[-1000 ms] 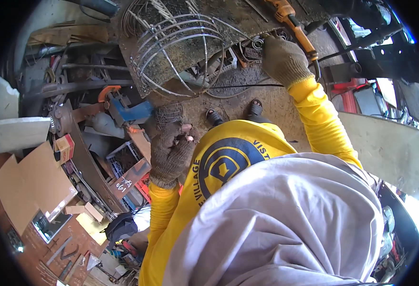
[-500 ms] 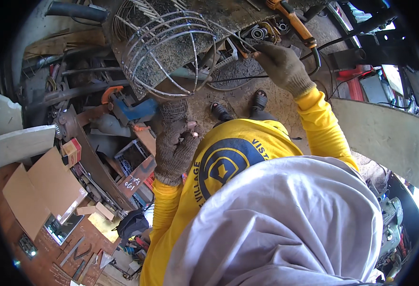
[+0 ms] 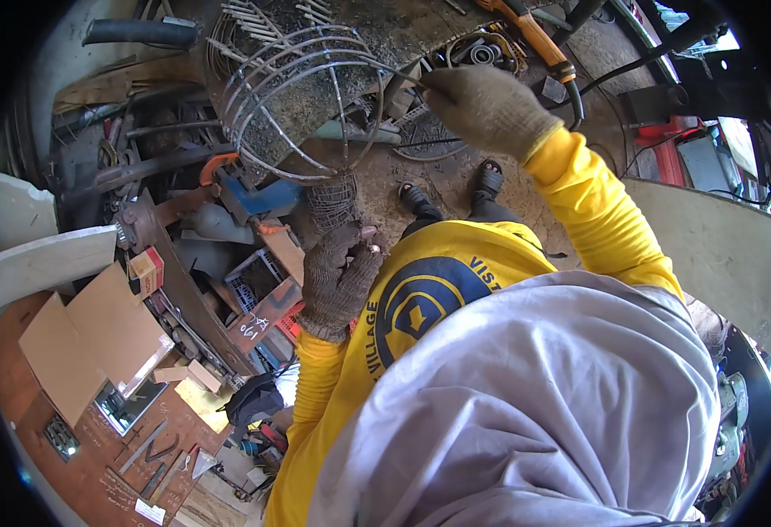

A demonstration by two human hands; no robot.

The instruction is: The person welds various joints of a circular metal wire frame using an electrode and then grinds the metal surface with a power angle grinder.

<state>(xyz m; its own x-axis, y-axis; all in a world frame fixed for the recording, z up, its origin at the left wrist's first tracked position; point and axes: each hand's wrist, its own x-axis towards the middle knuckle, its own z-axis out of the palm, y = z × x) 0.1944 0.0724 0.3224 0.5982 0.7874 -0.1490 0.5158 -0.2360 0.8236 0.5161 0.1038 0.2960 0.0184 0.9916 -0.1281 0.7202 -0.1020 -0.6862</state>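
A round cage of bent metal rods (image 3: 296, 123) stands at the edge of a dark, grit-covered worktop (image 3: 284, 167). My right hand (image 3: 491, 110), in a brown knit glove, is closed around the end of a thin metal rod (image 3: 400, 75) that runs to the cage's upper right side. Lower down, in front of my body, my left hand (image 3: 342, 274) wears a matching glove with bare fingertips showing. Its fingers are curled in, and whatever they may hold is hidden. Just above that hand is a coil of thin wire mesh (image 3: 335, 204), below the cage.
An orange power tool with a cord (image 3: 539, 39) lies at the top right, near a tray of metal rings (image 3: 482, 54). To the left are a blue clamp-like tool (image 3: 263, 198) and an open cardboard box (image 3: 96, 342). A pale board (image 3: 710, 255) leans at the right.
My right hand has moved left, closer to the cage, with the rod in its grip. The cage has shifted slightly left. My left hand stays curled, with more of the wire mesh showing above it.
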